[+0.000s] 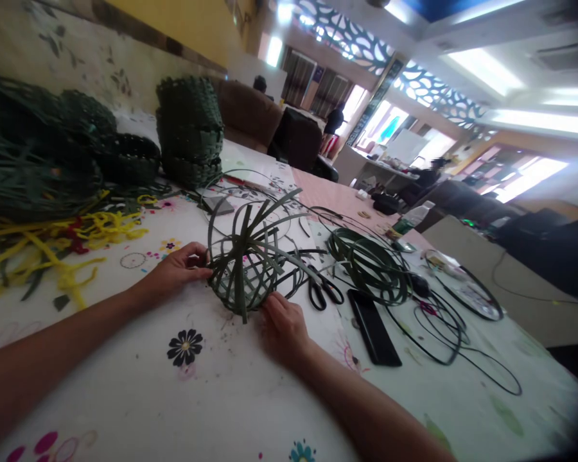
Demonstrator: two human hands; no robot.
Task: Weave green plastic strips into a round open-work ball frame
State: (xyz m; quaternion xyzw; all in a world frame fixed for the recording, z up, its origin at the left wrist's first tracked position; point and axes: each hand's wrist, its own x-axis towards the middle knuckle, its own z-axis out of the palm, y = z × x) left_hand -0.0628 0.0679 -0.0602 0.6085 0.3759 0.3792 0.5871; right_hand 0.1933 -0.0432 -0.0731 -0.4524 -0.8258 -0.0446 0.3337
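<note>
We see bright ceiling lights and windows blown out to white glare. The table is evenly lit, shadows soft. Edges bend and perhaps blur slightly; the far room looks hazy.

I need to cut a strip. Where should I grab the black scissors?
Likely by the looped handles of the scissors, coming from the near edge of the table: the loops face the person, while the blades run back under the green woven piece.
</note>
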